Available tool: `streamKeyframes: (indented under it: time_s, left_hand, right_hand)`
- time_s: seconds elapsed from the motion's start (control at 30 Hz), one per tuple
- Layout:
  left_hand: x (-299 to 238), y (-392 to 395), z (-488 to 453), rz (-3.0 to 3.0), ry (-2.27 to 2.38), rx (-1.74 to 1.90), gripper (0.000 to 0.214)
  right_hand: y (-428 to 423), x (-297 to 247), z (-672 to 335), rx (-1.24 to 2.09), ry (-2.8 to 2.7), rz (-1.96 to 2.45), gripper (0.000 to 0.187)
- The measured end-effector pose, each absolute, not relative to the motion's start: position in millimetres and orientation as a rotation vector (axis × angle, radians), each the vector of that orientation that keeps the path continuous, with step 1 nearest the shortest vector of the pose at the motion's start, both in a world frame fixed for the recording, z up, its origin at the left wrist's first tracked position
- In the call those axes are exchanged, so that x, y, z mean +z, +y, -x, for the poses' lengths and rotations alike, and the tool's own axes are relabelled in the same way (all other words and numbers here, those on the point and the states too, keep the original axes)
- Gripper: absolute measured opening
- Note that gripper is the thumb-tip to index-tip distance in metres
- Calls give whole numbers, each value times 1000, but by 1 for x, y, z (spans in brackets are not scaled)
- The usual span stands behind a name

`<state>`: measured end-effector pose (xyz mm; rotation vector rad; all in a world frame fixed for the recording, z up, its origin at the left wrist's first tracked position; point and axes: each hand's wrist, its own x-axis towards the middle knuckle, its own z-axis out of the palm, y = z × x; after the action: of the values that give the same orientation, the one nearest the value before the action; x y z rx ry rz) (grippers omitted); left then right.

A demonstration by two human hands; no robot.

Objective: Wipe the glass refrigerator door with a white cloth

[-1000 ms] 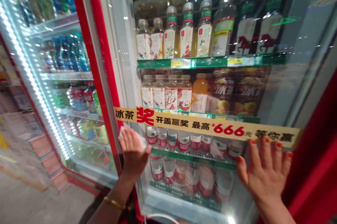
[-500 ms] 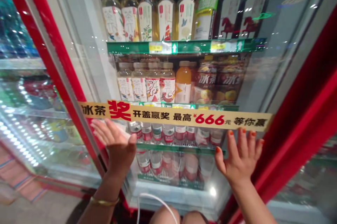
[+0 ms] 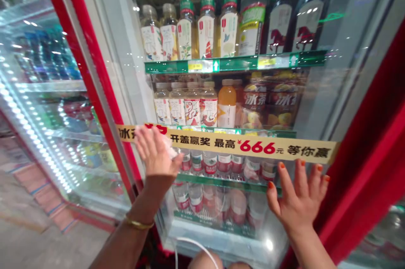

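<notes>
My left hand [image 3: 155,153] lies over the left part of the yellow banner [image 3: 209,143] on the glass door [image 3: 126,71], fingers extended. Beneath its palm and fingers is a white tissue [image 3: 169,146], partly hidden, pressed toward the glass. A gold bangle [image 3: 139,223] circles that wrist. My right hand [image 3: 299,197] is spread open with nothing in it, fingertips just below the banner's right end. It appears to rest flat on the glass. Red and black printed characters run along the banner, some covered by my left hand.
Shelves of bottled drinks [image 3: 218,28] stand behind the glass. Red frames [image 3: 357,146] border the door. Another lit cooler [image 3: 53,87] is at the left. A white cord [image 3: 196,241] loops near my knees, and pink flat boxes [image 3: 47,195] lie on the floor.
My left hand has slid right and up onto the banner with the tissue, covering the large red character. My right hand stays spread near the banner's right end. The view has shifted slightly left.
</notes>
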<state>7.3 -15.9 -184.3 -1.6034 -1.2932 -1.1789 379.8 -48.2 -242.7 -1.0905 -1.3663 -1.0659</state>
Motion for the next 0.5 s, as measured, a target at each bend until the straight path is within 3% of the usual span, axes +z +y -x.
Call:
streamKeyframes:
  time_s: [0.07,0.17,0.23,0.4,0.5]
  left_hand:
    - [-200,-20,-26,1773,-1049,-995,115]
    - [-232,-27,-20,1931,-764,-780,94]
    - [-222,-27,6,1886,-825,-819,92]
    - [-140,-15,31,1671,-1337,-1144,108]
    - [-158,-13,-8,1754,-1247,-1059,118]
  right_hand:
    - [-47,-246,-381,-1040,-1362,1099,84]
    - [-46,-250,-384,-1030,-1377,1099,85]
    - [-45,-252,-385,-1035,-1403,1101,85]
    - [-47,-250,-384,-1018,-1358,1090,82]
    - [-47,-247,-381,-1019,-1362,1065,78]
